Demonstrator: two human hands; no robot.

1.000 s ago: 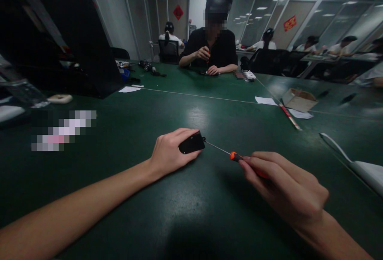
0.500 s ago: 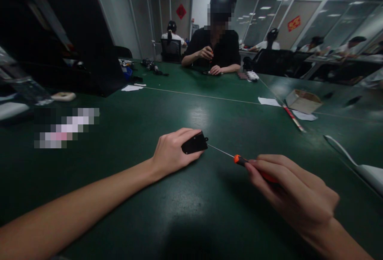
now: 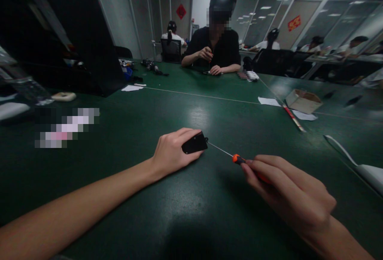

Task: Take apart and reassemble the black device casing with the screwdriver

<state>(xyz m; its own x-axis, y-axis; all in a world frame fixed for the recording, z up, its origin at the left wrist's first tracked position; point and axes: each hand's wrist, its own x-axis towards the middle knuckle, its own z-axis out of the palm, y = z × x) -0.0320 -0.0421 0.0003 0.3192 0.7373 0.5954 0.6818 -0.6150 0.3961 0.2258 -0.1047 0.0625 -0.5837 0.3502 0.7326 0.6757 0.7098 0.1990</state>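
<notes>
My left hand (image 3: 171, 150) rests on the green table and grips a small flat black case (image 3: 196, 143) between thumb and fingers. The case has a little loop on its right end and small screws or holes near its edges. In my right hand (image 3: 295, 190) is a screwdriver (image 3: 238, 159) with an orange and black handle. Its thin metal shaft points left, and the tip is at the loop end of the case; whether it touches I cannot tell. My right fingers hide most of the handle.
Across the green table (image 3: 179, 108) a person (image 3: 215, 44) in black works with a tool. A cardboard box (image 3: 303, 100) and paper slips lie at right. A large black panel (image 3: 86, 40) stands at left, near a whitish oval object (image 3: 64, 97). A white object (image 3: 371, 176) sits at the right edge.
My right hand and the screwdriver have shifted slightly left, and the shaft tip sits a little higher by the loop. My left hand and the black case have stayed in place.
</notes>
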